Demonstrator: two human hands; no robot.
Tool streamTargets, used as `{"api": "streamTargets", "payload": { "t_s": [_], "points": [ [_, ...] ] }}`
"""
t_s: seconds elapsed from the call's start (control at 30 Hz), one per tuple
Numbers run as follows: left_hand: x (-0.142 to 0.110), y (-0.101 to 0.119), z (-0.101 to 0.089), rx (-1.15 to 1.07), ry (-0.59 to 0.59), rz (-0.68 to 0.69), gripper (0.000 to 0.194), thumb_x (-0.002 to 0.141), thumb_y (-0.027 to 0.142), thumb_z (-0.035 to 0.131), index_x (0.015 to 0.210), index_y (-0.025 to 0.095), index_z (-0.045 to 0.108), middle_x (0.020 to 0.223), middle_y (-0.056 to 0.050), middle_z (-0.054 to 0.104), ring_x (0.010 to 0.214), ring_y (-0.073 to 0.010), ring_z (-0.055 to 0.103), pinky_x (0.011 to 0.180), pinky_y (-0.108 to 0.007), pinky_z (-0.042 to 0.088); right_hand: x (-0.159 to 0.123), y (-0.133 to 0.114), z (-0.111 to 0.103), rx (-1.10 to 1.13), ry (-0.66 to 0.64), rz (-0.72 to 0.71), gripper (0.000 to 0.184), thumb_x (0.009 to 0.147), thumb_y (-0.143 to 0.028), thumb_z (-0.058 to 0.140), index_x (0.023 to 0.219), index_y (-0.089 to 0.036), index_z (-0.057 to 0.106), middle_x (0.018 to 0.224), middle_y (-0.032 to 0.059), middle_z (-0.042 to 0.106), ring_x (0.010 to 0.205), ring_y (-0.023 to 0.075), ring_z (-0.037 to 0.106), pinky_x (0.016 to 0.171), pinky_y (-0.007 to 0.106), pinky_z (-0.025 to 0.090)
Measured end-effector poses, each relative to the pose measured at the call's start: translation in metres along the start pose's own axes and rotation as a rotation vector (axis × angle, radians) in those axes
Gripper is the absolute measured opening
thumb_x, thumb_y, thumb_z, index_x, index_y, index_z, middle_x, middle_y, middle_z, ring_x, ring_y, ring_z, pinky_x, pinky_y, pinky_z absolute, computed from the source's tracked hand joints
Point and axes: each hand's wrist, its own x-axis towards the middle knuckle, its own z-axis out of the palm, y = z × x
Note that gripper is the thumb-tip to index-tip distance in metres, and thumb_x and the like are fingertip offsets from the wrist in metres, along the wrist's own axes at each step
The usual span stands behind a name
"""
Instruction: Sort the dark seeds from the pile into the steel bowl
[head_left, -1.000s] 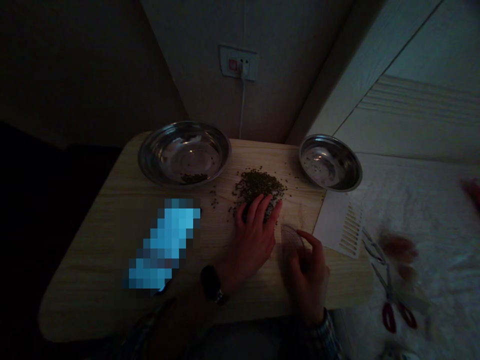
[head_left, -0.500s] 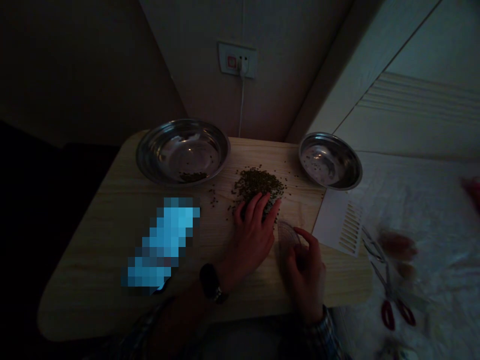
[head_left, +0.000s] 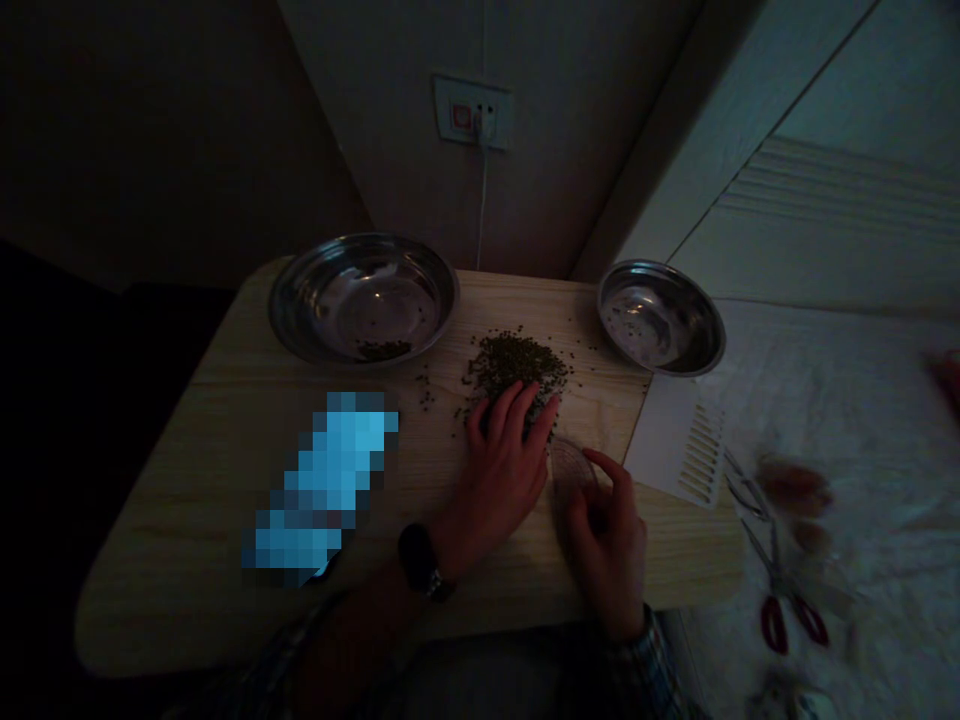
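A pile of small dark-green beans, like mung beans [head_left: 517, 358], lies on the wooden table [head_left: 202, 460]. My left hand [head_left: 506, 455] rests palm down on the near side of the pile, fingers spread, with beans around and under the fingertips. To its right, my right hand [head_left: 611, 540] grips a clear protractor [head_left: 573, 466] between thumb and index finger. The protractor's curved edge points towards the beans; its lower part is hidden by the hand. A large steel bowl [head_left: 300, 315] at the back left holds a few beans. A smaller steel bowl [head_left: 697, 345] has specks inside.
A lit, blurred-out phone [head_left: 330, 480] lies left of my arm. Under the small bowl's front edge is a white slotted card [head_left: 660, 440]. Red-handled scissors [head_left: 776, 590] rest on the pale cloth [head_left: 885, 450] at right. A wall socket [head_left: 472, 112] holds a plugged-in cable.
My right hand has shifted slightly left with the protractor, closer to my left hand. The left hand keeps its place on the beans. The view has tilted very slightly.
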Motion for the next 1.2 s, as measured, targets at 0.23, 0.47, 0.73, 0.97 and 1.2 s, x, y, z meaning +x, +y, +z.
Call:
{"api": "streamTargets", "payload": {
  "t_s": [0.23, 0.47, 0.73, 0.97, 1.2],
  "points": [
    [-0.0001, -0.0007, 0.0003, -0.012, 0.005, -0.003, 0.055, 0.088, 0.02, 0.048, 0.142, 0.019, 0.034, 0.149, -0.013, 0.031, 0.138, -0.0301, 0.024, 0.109, -0.054, 0.022, -0.0004, -0.0016, -0.0007, -0.006, 0.003, 0.027, 0.039, 0.086, -0.022, 0.051, 0.124, -0.02, 0.048, 0.059, -0.0076, 0.051, 0.048, 0.0091, 0.048, 0.047, 0.018, 0.037],
    [-0.0001, -0.0007, 0.0005, -0.012, 0.002, -0.003, 0.056, 0.088, 0.021, 0.049, 0.141, 0.019, 0.034, 0.149, -0.013, 0.031, 0.138, -0.0301, 0.024, 0.108, -0.054, 0.022, -0.0002, 0.0004, -0.0004, -0.004, -0.002, 0.014, 0.039, 0.086, -0.022, 0.051, 0.125, -0.021, 0.047, 0.06, -0.0071, 0.051, 0.047, 0.0089, 0.048, 0.046, 0.018, 0.037],
    [0.0, -0.001, 0.0006, -0.016, -0.003, -0.007, 0.058, 0.086, 0.02, 0.05, 0.142, 0.019, 0.033, 0.149, -0.013, 0.03, 0.138, -0.0291, 0.023, 0.109, -0.053, 0.021, -0.0013, -0.0011, 0.0005, -0.021, 0.155, 0.056, 0.038, 0.086, -0.022, 0.052, 0.123, -0.021, 0.049, 0.056, -0.0083, 0.05, 0.046, 0.0084, 0.047, 0.046, 0.018, 0.036],
    [0.0002, -0.0019, -0.0003, -0.018, 0.014, -0.013, 0.056, 0.087, 0.02, 0.049, 0.141, 0.019, 0.034, 0.148, -0.014, 0.031, 0.138, -0.03, 0.024, 0.109, -0.054, 0.021, -0.002, 0.0, 0.0003, 0.014, 0.078, 0.019, 0.038, 0.085, -0.021, 0.052, 0.123, -0.021, 0.049, 0.055, -0.0093, 0.046, 0.043, 0.0079, 0.043, 0.043, 0.017, 0.033],
    [0.0005, -0.0026, -0.0001, -0.061, 0.031, -0.018, 0.053, 0.09, 0.024, 0.048, 0.141, 0.019, 0.034, 0.148, -0.013, 0.032, 0.137, -0.0294, 0.025, 0.109, -0.054, 0.019, -0.0014, -0.0026, -0.0004, -0.011, 0.146, 0.074, 0.037, 0.086, -0.024, 0.052, 0.124, -0.021, 0.049, 0.058, -0.0075, 0.05, 0.048, 0.009, 0.048, 0.047, 0.018, 0.037]
  ]
}}
